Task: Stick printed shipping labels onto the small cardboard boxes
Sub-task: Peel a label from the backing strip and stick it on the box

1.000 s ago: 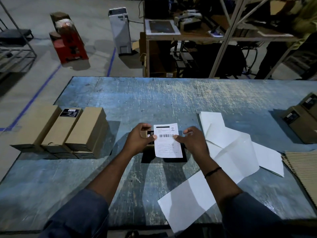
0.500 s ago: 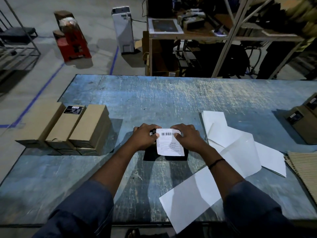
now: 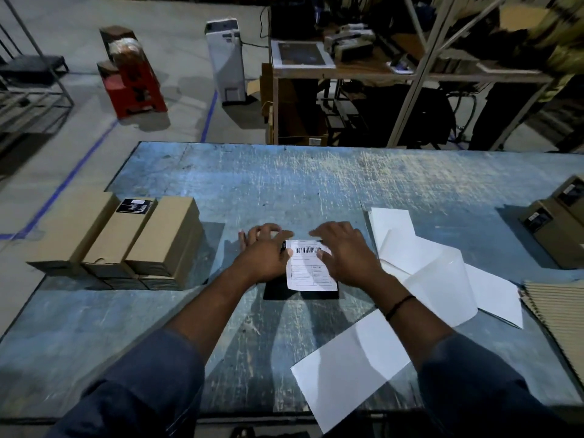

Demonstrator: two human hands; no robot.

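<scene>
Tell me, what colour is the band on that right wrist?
Black: a thin band around the right wrist, clear in the head view.

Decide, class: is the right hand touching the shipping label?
Touching. The head view shows the right hand lying flat on the label, its thumb pressed beside the barcode.

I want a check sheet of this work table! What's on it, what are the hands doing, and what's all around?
Surface: scratched blue worktable.
Job's things: white printed shipping label lying on a small box, mostly hidden; three brown cardboard boxes side by side at left; more boxes far right.
Clutter: white peeled backing sheets; ribbed corrugated cardboard.
Grippers: left hand and right hand flat, pressing the label's edges.
Cables: black cord behind the white tower unit.
Surroundings: red machine, cluttered wooden desk.
</scene>
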